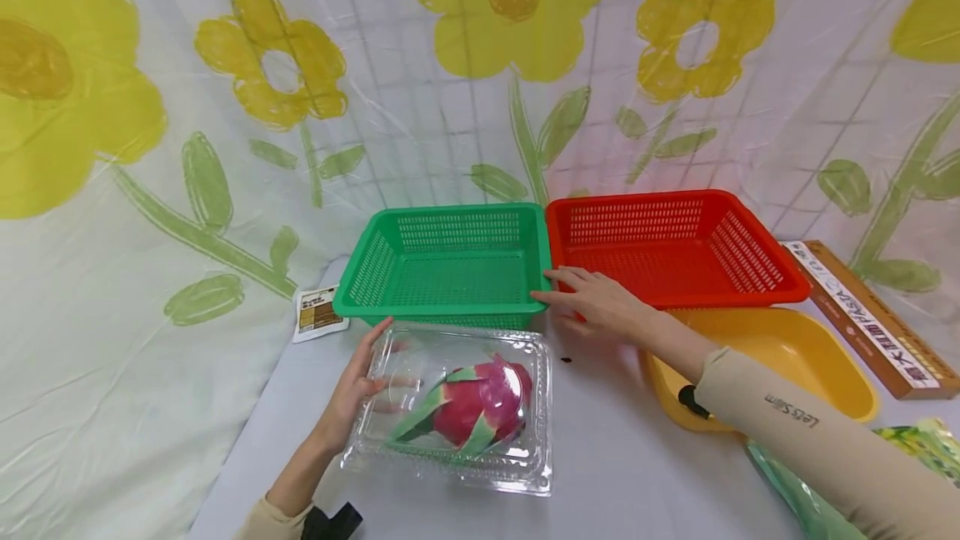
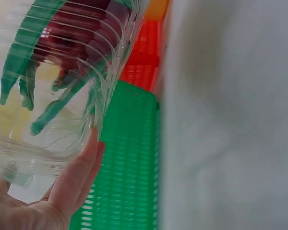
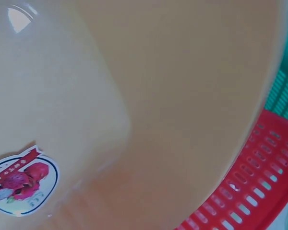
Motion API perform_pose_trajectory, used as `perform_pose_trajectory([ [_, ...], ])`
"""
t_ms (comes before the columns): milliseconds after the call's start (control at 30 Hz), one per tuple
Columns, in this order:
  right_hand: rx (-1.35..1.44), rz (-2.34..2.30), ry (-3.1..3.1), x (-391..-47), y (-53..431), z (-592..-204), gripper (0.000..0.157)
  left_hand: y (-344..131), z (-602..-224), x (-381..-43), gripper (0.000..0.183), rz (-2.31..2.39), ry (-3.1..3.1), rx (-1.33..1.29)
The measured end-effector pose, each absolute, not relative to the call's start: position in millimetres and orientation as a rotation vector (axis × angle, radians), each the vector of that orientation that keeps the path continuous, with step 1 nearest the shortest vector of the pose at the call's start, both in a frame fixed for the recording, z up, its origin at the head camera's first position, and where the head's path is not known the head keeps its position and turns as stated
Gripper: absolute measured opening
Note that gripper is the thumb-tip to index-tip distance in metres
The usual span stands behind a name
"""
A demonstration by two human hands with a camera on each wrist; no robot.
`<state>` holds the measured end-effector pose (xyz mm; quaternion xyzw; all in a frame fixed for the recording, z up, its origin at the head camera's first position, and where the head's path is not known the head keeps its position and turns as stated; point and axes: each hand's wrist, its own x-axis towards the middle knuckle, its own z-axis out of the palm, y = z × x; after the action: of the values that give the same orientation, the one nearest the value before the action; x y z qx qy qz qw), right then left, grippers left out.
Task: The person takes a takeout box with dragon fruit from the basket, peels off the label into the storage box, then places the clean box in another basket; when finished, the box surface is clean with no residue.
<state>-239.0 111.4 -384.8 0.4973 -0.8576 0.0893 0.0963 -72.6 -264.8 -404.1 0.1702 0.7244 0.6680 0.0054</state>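
Observation:
In the head view a clear plastic clamshell box [image 1: 536,473] holds a pink dragon fruit [image 1: 480,402] with green-tipped scales. My left hand [image 1: 352,394] grips the box by its left side, some fingers showing through the plastic. The left wrist view has the fingers [image 2: 79,172] along the box's edge, with the dragon fruit [image 2: 69,36] inside. My right hand [image 1: 600,302] reaches forward with extended fingers, the tips right at the right rim of the green basket [image 1: 442,308]. The right wrist view does not show that hand.
Beside the green basket stands a red basket [image 1: 750,297]. A yellow basin [image 1: 817,365] sits under the right forearm; a dragon fruit sticker [image 3: 26,184] shows in it. A pasta box [image 1: 877,323] and a green bag [image 1: 795,490] lie right, a small packet [image 1: 318,313] left.

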Motion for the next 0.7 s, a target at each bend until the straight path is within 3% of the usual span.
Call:
perform_pose_trajectory([
  [367,1.477,0.301,-2.537,-237.6,111.9,-385.4,0.060,-284.1,-366.4,-104.7,0.073,2.198,2.297,0.651],
  [700,1.471,0.330,-2.561,-234.9,110.7,-384.1,0.062,-293.6,-336.2,-156.0,0.071,2.225,2.158,0.560],
])
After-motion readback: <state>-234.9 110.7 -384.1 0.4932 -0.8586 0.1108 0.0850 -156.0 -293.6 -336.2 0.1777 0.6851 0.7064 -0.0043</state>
